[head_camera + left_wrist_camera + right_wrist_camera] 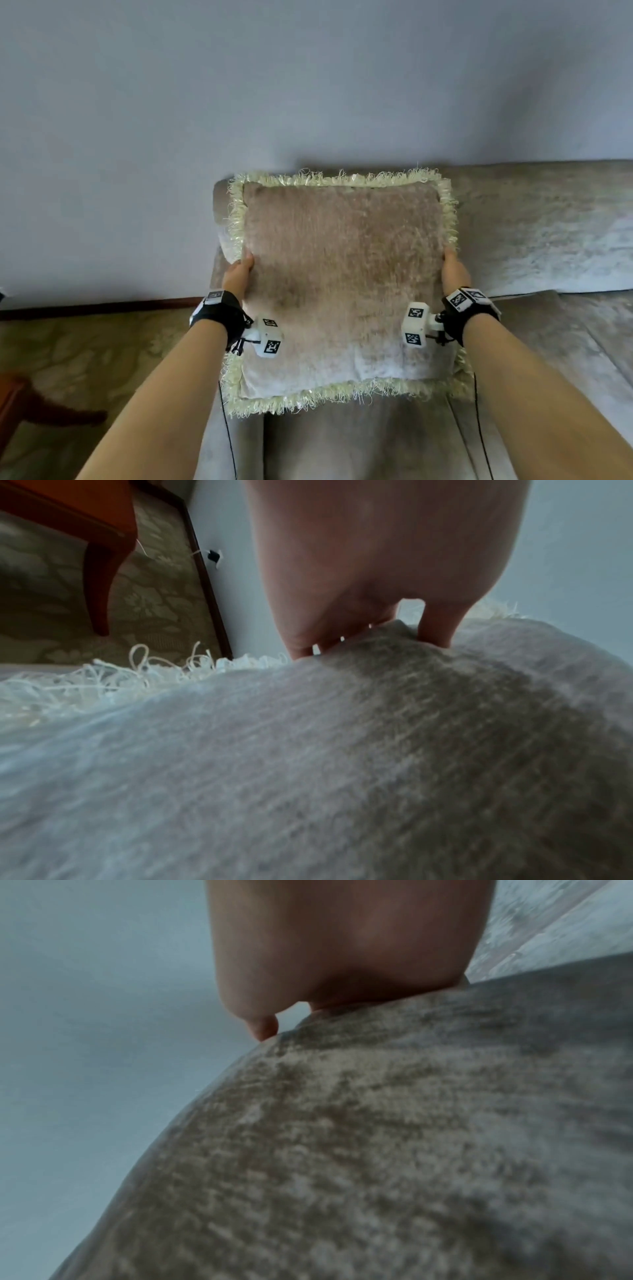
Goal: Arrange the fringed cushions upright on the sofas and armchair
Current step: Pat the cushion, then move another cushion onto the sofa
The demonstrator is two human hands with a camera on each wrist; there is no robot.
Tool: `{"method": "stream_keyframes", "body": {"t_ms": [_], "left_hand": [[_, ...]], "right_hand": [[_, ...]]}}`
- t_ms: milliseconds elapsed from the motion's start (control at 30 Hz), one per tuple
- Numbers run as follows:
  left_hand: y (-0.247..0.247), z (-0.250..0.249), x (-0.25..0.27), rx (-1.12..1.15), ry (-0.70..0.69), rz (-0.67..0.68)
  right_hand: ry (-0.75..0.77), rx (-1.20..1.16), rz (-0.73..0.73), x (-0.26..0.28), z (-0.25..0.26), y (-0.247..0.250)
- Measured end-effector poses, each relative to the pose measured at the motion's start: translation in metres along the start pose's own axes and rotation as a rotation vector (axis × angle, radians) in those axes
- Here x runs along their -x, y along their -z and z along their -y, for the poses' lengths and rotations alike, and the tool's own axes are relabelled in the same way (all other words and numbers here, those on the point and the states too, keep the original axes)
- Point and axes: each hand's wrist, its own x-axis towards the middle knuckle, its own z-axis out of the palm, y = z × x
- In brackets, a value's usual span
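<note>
Item 1: square beige plush cushion w/ pale cream fringe on all four edges. Loc.: held between both hands, above the seat at the sofa's left end, its far edge level w/ the top of the backrest. Face tilted toward the person, near edge lower. Whether the back already touches the backrest: can't tell. Judged mid-placement, i.e. being stood upright against the back.

Item 2: left hand. Grasps the cushion's left edge about halfway up; thumb on the front face, other fingers wrapped behind. Left wrist view shows fingertips dug into the pile, fabric bunched between them.

Item 3: right hand. Mirrors it on the right edge, clasping the cushion; thumb lies on the front face, rest hidden behind. Grip on opposite sides prob. keeps the soft, floppy body square and lets it be tipped evenly.

Item 4: grey-beige velvet sofa. Under and beyond both hands, extends to the right of the right hand; backrest against a plain pale wall.

Item 5: dark red wooden furniture leg on patterned olive carpet. Left of the left hand, well apart from cushion.

Next step, est.: lean cushion on backrest, seat bottom fringe on the sofa seat, let go.
</note>
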Motion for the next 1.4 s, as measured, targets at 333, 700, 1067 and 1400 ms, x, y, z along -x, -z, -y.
{"method": "stream_keyframes", "body": {"t_ms": [333, 700, 1067, 1400], "left_hand": [[-0.098, 0.105, -0.125, 0.038, -0.104, -0.129], [-0.106, 0.158, -0.156, -0.003, -0.085, -0.256], [-0.093, 0.176, -0.152, -0.237, 0.001, -0.187], [-0.208, 0.093, -0.076, -0.809, -0.798, -0.501]], "right_hand": [[-0.018, -0.127, 0.014, -0.189, -0.104, -0.065], [-0.063, -0.237, -0.019, -0.244, -0.166, -0.124], [-0.033, 0.277, 0.153, -0.267, -0.171, -0.112], [0.778, 0.436, -0.274, -0.16, -0.081, -0.144]]}}
